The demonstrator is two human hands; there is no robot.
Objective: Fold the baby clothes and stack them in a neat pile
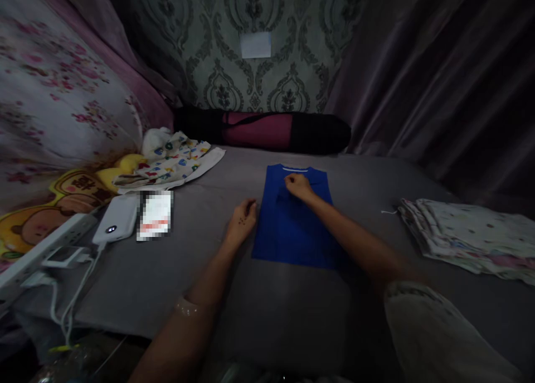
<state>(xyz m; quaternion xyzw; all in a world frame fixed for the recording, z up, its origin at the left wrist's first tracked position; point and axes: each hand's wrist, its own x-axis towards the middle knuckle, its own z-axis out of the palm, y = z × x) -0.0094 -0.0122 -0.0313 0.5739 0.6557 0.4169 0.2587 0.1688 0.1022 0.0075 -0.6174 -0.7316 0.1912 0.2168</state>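
Grey bed, its near part dim. Folded cloth stack, cut off at the right frame edge. Blue shirt lies flat mid-bed, lower right corner lost in shadow, right forearm covering part. Right hand over it below the collar, fingers bunched; cannot tell if clamped on cloth. Left hand just beside it, fingers curled; cannot tell if tips meet.
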